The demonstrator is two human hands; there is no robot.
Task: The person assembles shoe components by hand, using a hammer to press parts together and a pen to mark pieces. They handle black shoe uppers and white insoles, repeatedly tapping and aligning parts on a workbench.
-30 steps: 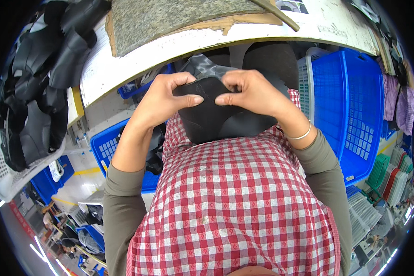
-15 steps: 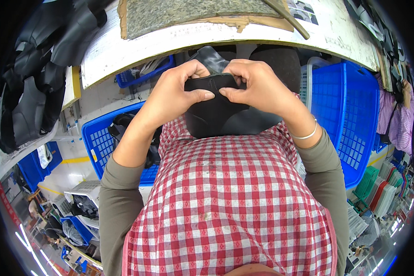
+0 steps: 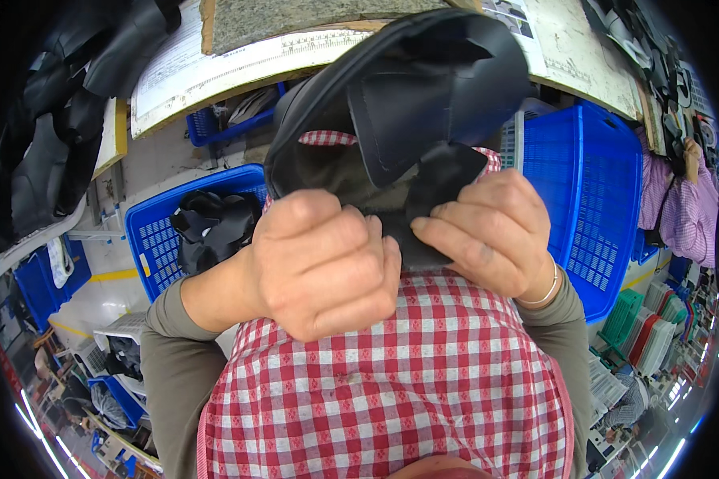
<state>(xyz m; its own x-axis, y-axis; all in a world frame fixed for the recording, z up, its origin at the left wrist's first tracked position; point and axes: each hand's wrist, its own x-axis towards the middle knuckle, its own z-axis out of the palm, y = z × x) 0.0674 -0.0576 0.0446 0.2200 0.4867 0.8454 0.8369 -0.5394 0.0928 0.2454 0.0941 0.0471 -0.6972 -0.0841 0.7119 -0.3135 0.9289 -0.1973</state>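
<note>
A black leather shoe upper [image 3: 487,88] is held up in front of my chest, its open curved rim and stitched inner flap facing me. My left hand [image 3: 327,267] is closed in a fist on its near left edge, the fingers curled over the leather. On the near right edge, my right hand [image 3: 495,235] pinches the upper between thumb and bent fingers. Both hands are close together above my red and white checked apron [image 3: 391,367]. Part of the apron shows through a gap in the upper. What lies under my left fingers is hidden.
Ahead is a white workbench [image 3: 160,88] with a grey stone slab [image 3: 295,20]. A blue crate [image 3: 148,239] with black pieces [image 3: 204,231] stands left, stacked blue crates [image 3: 599,207] right. Black uppers [image 3: 40,160] pile at far left. Another person's checked sleeve [image 3: 691,207] shows at far right.
The upper has been raised nearer and opened out, so its inside now shows. Both hands have come down toward me, turned over, and now grip its near edge with the backs of the fingers up.
</note>
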